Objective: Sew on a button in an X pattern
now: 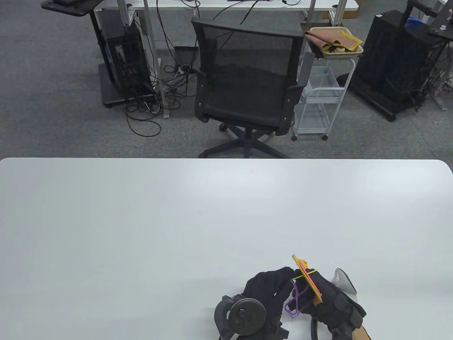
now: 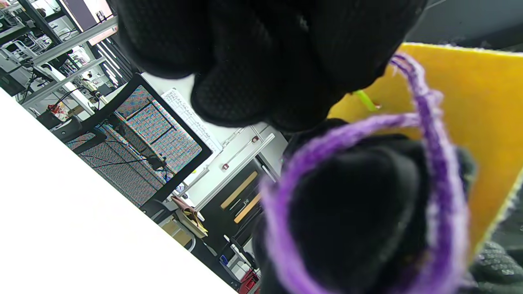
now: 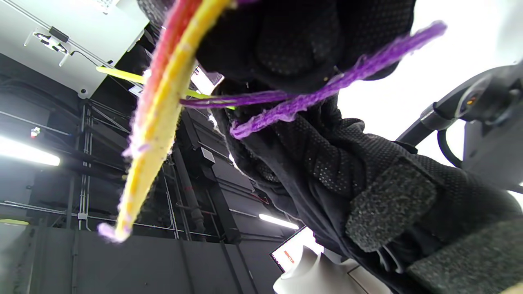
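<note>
A yellow felt piece [image 1: 300, 264] with a pink layer on its right face stands edge-on near the table's front edge. My right hand [image 1: 316, 294] grips it from the right. A yellow-green needle [image 1: 309, 272] passes through the felt. My left hand [image 1: 292, 276] pinches the needle's end on the left side. Purple yarn [image 1: 296, 301] hangs in loops between the hands. The left wrist view shows the felt's yellow face [image 2: 470, 122], the needle [image 2: 365, 100] and the yarn loop [image 2: 433, 134]. The right wrist view shows the felt's edge [image 3: 159, 118], the needle [image 3: 118, 72] and the yarn [image 3: 339, 79]. I cannot make out the button.
The white table [image 1: 141, 230] spreads wide to the left and beyond the hands. A black office chair [image 1: 247, 81] and a white cart [image 1: 318, 99] stand past the far edge.
</note>
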